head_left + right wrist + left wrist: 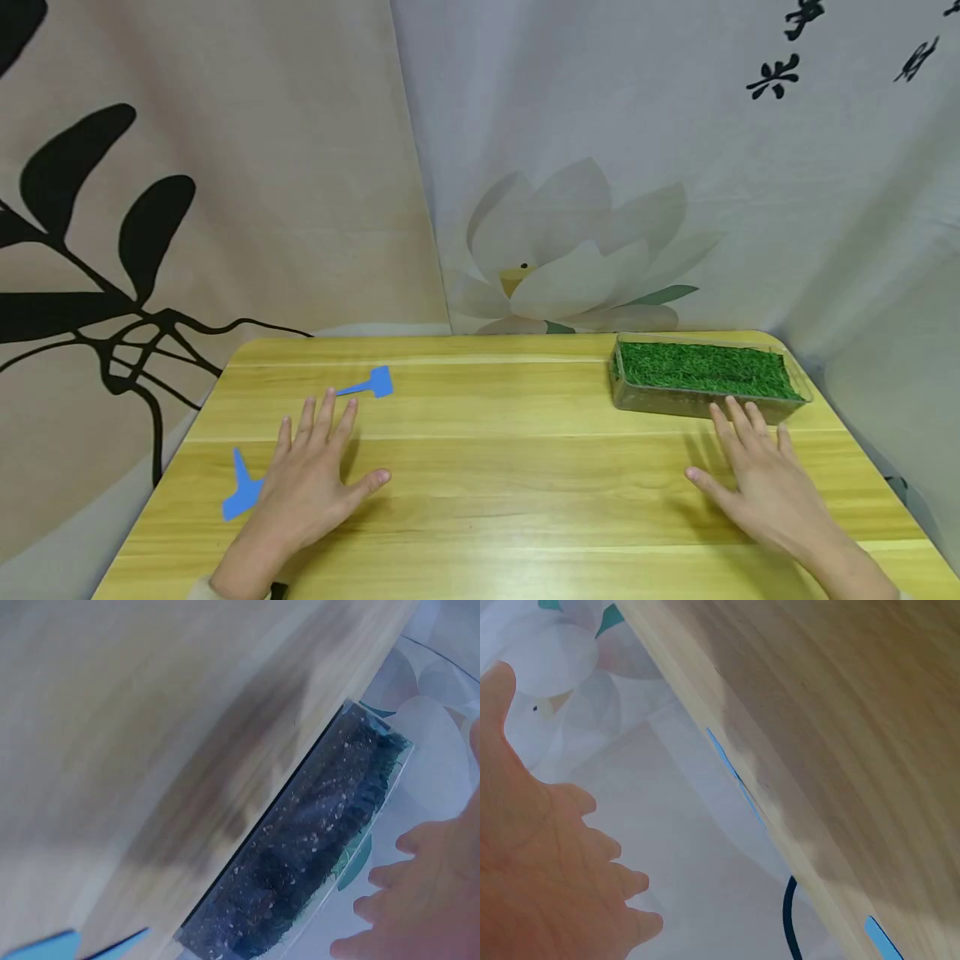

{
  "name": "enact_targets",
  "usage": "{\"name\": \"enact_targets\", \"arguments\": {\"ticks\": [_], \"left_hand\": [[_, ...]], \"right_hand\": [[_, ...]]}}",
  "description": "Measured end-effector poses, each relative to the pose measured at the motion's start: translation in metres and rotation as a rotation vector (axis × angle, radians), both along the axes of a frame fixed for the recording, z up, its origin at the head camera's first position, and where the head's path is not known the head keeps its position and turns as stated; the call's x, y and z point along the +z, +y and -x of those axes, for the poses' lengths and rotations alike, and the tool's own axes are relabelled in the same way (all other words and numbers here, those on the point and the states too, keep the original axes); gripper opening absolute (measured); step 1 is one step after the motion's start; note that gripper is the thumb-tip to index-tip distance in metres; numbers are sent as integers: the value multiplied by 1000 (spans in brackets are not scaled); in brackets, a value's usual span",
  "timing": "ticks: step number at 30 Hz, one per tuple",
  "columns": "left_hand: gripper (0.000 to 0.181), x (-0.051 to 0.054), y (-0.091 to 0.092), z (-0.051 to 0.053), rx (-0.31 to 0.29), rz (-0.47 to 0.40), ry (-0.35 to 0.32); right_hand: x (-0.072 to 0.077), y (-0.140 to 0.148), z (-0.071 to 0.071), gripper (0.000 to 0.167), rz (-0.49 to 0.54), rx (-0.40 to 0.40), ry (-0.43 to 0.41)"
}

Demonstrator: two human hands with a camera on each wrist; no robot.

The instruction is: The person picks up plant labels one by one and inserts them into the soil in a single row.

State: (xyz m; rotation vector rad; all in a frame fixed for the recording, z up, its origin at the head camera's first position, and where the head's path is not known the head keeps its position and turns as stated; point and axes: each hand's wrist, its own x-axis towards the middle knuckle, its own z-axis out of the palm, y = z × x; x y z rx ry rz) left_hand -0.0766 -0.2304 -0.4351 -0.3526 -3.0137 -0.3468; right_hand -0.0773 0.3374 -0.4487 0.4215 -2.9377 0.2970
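My left hand (309,479) hovers over the left of the table with fingers spread, holding nothing. Close to its fingertips lies a blue T-shaped plant label (381,382). A second blue plant label (242,492) lies to its left, partly covered by the hand. On the right, my right hand (767,483) is spread in the air before a clear plastic box (663,402) topped with green artificial grass (705,369). Dark speckled filling (300,832) shows through the box wall in the right wrist view. The right hand's fingertips overlap the box's front; contact cannot be told.
The wooden table (510,500) ends at a back edge against a printed cloth curtain (300,167). A flat blue piece (45,949) shows at the lower left corner of the right wrist view, its full shape cut off. Another curtain side (892,358) hangs at the right.
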Motion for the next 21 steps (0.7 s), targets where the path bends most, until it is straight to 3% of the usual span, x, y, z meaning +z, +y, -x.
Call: {"name": "enact_targets", "arguments": {"ticks": [10,21], "left_hand": [[103,2,8,-1,-13,5,-16],[103,3,15,-3,-33,6,1]], "right_hand": [[15,24,16,85,35,-34,-34],[25,62,48,77,143,-134,-56]]}}
